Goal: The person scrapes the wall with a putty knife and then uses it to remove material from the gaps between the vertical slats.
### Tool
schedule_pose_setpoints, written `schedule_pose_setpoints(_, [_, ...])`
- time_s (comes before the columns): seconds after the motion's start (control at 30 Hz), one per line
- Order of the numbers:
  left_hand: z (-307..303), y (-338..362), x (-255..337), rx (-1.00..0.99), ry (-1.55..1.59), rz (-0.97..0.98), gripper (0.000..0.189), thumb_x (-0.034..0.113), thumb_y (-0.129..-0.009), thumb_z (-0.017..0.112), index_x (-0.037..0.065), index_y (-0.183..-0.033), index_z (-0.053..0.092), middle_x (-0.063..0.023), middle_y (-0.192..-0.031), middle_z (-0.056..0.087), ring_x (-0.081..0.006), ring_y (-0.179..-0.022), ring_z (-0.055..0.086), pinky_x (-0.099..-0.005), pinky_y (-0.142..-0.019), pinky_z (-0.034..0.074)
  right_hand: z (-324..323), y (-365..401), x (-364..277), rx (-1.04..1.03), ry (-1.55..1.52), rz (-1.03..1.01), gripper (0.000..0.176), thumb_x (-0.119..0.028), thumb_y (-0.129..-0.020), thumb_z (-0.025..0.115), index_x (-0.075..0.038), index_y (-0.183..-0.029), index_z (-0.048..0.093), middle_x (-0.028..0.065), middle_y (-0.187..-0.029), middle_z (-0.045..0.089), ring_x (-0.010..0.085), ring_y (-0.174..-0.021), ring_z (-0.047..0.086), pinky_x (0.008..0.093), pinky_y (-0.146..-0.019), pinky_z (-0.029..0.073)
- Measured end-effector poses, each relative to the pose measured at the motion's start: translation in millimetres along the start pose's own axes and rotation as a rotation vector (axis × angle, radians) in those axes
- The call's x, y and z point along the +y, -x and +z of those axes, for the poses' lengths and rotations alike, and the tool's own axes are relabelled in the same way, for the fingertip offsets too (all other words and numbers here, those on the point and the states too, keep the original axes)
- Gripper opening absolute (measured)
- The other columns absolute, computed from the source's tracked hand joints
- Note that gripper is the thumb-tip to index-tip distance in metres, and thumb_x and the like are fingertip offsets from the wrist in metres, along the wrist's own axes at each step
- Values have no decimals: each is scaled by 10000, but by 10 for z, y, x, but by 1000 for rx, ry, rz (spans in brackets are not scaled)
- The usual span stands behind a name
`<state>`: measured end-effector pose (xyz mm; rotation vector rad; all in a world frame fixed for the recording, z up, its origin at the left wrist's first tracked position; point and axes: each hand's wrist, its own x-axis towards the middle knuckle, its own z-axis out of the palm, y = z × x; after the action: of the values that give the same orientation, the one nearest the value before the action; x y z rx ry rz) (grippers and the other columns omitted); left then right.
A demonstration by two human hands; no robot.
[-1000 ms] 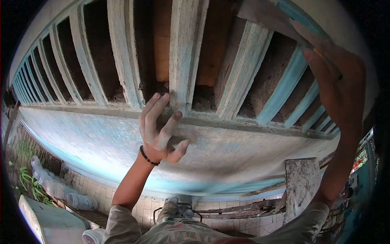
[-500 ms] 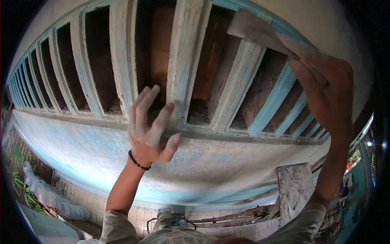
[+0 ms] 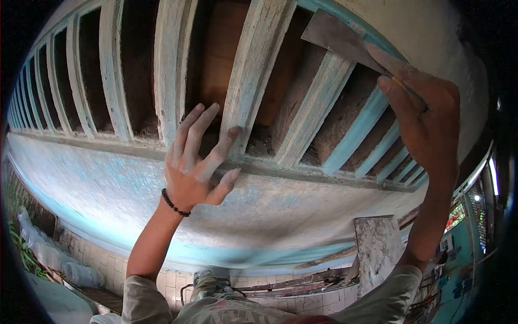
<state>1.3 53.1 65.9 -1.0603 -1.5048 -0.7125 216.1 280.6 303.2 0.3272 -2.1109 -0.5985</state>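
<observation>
A row of upright slats with worn blue and white paint (image 3: 245, 75) runs across the upper view. My left hand (image 3: 197, 162), dusty and with a dark beaded bracelet at the wrist, rests its spread fingers on the ledge and against the slats, holding nothing. At the upper right my right hand (image 3: 421, 102) grips a flat grey metal scraper blade (image 3: 342, 39). The blade lies across the top of a slat, near the blue upper frame. My right hand's palm side is hidden.
Below the slats is a scuffed blue-white wall (image 3: 129, 178). A stained board (image 3: 375, 245) leans at the lower right, beside wooden strips (image 3: 302, 286) on the tiled floor. Clear plastic containers (image 3: 48, 254) and green leaves are at the lower left.
The view has shifted slightly, so the slats and the floor items sit differently in it. Both hands keep about the same places on the slats, and the scraper stays in my right hand.
</observation>
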Motion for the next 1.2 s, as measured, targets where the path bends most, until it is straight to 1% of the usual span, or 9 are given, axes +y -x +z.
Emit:
schedule_pose_setpoints(0.07, [-6, 2, 9, -3, 7, -11, 595, 573, -970, 534, 135, -1342, 689, -260, -1486, 549, -495, -1378, 509, -593, -1078, 481, 16, 24, 62, -25, -61, 41, 194, -126, -948, 761, 14, -1082, 769, 142, -842, 760, 254, -682, 690, 372, -697, 504])
schedule_pose_setpoints(0.13, [-4, -12, 5, -3, -1, -17, 596, 573, -968, 538, 138, -1347, 689, -258, -1487, 549, -493, -1381, 507, -591, -1079, 482, 7, -81, 47, 65, 44, -179, 183, -118, -953, 752, 31, -1060, 763, 151, -791, 745, 232, -614, 671, 347, -627, 481])
schedule_pose_setpoints(0.2, [-15, -31, 36, -21, -12, -18, 598, 575, -968, 540, 143, -1354, 688, -261, -1486, 549, -491, -1382, 506, -591, -1079, 483, 35, -127, 12, 92, 45, -244, 173, -111, -953, 752, 37, -1041, 761, 156, -756, 732, 224, -572, 657, 340, -590, 470])
schedule_pose_setpoints(0.37, [-41, 37, -1, -50, 29, 8, 597, 574, -962, 553, 153, -1365, 680, -267, -1491, 546, -499, -1370, 517, -591, -1076, 486, 32, -116, -67, 75, -111, -123, 134, -95, -940, 764, 27, -996, 768, 152, -705, 707, 219, -537, 635, 339, -577, 461])
schedule_pose_setpoints(0.43, [-39, 27, -24, -52, 29, 17, 594, 574, -960, 557, 158, -1367, 677, -267, -1494, 545, -503, -1368, 519, -589, -1075, 488, -30, -178, -161, 1, -83, -18, 127, -87, -927, 776, 25, -988, 769, 150, -697, 699, 215, -540, 637, 338, -570, 458])
schedule_pose_setpoints(0.87, [-72, 6, -20, -69, 98, 7, 546, 547, -946, 570, 210, -1366, 661, -269, -1490, 551, -511, -1365, 525, -586, -1047, 514, -50, -239, -277, -27, -42, -21, 94, -32, -914, 747, 40, -974, 754, 150, -712, 693, 227, -577, 664, 346, -554, 455])
schedule_pose_setpoints(0.97, [-81, 9, -35, -76, 123, 13, 533, 542, -943, 575, 225, -1365, 653, -269, -1489, 551, -509, -1362, 531, -588, -1032, 529, -101, -278, -242, -27, 56, -63, 256, -134, -951, 746, -63, -1192, 792, 126, -739, 748, 192, -535, 649, 342, -557, 505])
schedule_pose_setpoints(1.07, [-63, 30, -28, -73, 140, 6, 512, 531, -943, 578, 243, -1359, 653, -270, -1490, 550, -508, -1362, 531, -586, -1013, 544, -241, -352, -96, -80, 103, -151, 166, -137, -944, 755, -43, -1071, 806, 151, -789, 764, 228, -582, 696, 358, -595, 534])
schedule_pose_setpoints(1.2, [-65, 26, -54, -33, 202, 15, 518, 528, -943, 578, 223, -1354, 658, -274, -1479, 551, -511, -1360, 530, -583, -1018, 541, -264, -399, -104, -107, 168, -168, 151, -163, -934, 771, -29, -996, 801, 165, -830, 773, 266, -665, 736, 383, -629, 545])
